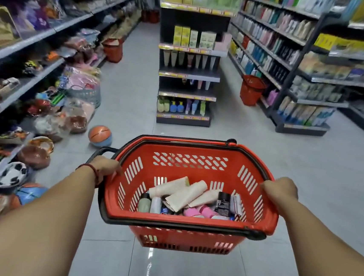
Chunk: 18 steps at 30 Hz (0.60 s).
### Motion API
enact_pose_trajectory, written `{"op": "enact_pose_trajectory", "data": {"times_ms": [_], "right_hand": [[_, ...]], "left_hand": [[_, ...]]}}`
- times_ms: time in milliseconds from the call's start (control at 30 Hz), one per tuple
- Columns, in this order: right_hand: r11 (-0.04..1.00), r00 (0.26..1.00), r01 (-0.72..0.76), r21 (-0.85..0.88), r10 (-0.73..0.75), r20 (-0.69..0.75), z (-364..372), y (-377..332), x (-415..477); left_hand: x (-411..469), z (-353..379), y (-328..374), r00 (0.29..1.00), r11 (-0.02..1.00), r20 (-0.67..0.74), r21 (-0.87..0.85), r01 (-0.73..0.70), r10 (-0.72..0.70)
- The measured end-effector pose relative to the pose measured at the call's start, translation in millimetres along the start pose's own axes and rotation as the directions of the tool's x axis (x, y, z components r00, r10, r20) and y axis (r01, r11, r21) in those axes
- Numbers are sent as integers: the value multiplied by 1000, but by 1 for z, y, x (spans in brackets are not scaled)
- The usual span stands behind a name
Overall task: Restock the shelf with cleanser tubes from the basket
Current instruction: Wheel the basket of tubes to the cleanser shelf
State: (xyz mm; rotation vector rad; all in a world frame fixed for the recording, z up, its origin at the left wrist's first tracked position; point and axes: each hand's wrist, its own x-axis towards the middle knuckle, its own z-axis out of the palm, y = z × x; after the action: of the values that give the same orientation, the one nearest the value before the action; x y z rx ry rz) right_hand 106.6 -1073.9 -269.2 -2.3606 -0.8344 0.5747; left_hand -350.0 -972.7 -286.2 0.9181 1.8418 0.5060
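Note:
I carry a red plastic basket in front of me above the floor. My left hand grips its left rim and my right hand grips its right rim. Inside lie three cream cleanser tubes on top of small bottles, a black can and pink items. Straight ahead stands a dark end shelf with rows of cream tubes hanging cap-down on its middle tiers and boxes above.
Left shelves overflow with bagged goods and balls; a basketball lies on the floor by them. Red baskets stand on the floor at the left and at the right. Bottle shelves line the right aisle.

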Motion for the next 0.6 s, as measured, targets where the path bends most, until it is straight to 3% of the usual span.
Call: {"op": "enact_pose_trajectory", "data": {"times_ms": [233,433,600], "right_hand": [[998,1000,-28,54,28,1,68,-132,183],[1000,997,28,8,-29,77,150,-230,362],[998,994,33,-54,-28,104,193,-317,486]], "left_hand": [[187,16,155,998,999,34,-4,-45,46],[338,61,266,990,991,81,70,112,-118],[436,79,352,980,982,85,-33,186,-183]]}}
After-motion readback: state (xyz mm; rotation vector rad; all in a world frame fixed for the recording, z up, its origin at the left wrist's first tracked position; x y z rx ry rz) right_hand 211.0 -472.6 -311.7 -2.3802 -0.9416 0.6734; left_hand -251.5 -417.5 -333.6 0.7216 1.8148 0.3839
